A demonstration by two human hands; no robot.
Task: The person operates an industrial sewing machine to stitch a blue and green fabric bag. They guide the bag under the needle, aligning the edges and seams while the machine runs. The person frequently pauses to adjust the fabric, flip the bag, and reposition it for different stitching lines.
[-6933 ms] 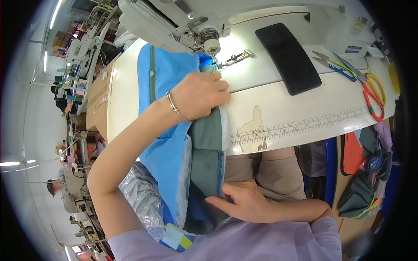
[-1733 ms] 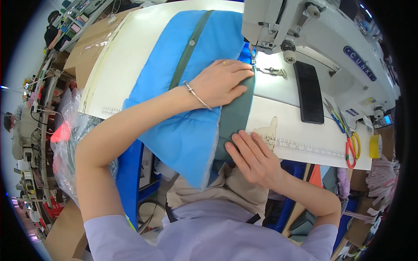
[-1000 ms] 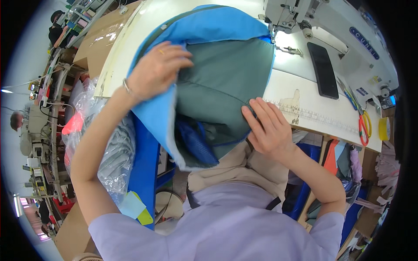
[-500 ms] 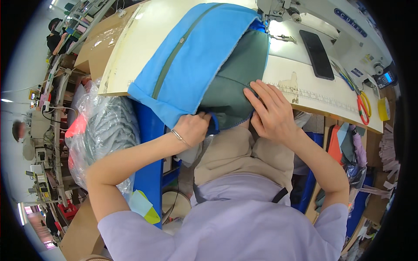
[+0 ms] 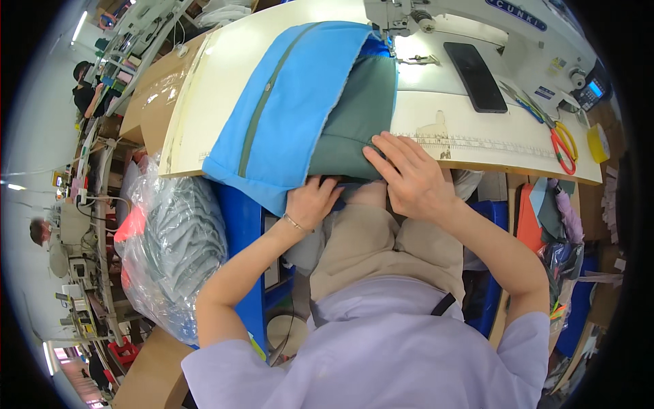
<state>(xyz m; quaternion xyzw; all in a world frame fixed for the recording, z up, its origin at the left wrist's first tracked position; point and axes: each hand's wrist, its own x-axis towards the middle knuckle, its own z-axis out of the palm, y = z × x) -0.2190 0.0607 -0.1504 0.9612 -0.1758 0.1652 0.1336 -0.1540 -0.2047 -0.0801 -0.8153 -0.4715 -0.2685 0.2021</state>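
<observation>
A bright blue fabric piece (image 5: 296, 102) with a dark green zipper strip (image 5: 262, 105) lies across the front of the sewing table. Joined along its right side is a dark green fabric panel (image 5: 354, 129), its far end under the sewing machine's presser foot (image 5: 390, 46). At the table's front edge, my left hand (image 5: 312, 203) has its fingers curled round the near edge of the fabric. The fingertips are partly hidden there. My right hand (image 5: 412, 174) rests on the near right corner of the green panel, fingers stretched out and lying flat.
A black phone (image 5: 475, 77), scissors (image 5: 562, 148) and a yellow tape roll (image 5: 598, 143) lie on the table's right. The sewing machine (image 5: 538, 41) stands behind. Left of the table sits a clear plastic bag of grey-green fabric (image 5: 180, 238). A co-worker (image 5: 85, 88) sits far left.
The near edge of the green panel has gone from hanging over my lap to lying along the table edge. My left fingers have shifted along that edge; my right hand stays on the panel.
</observation>
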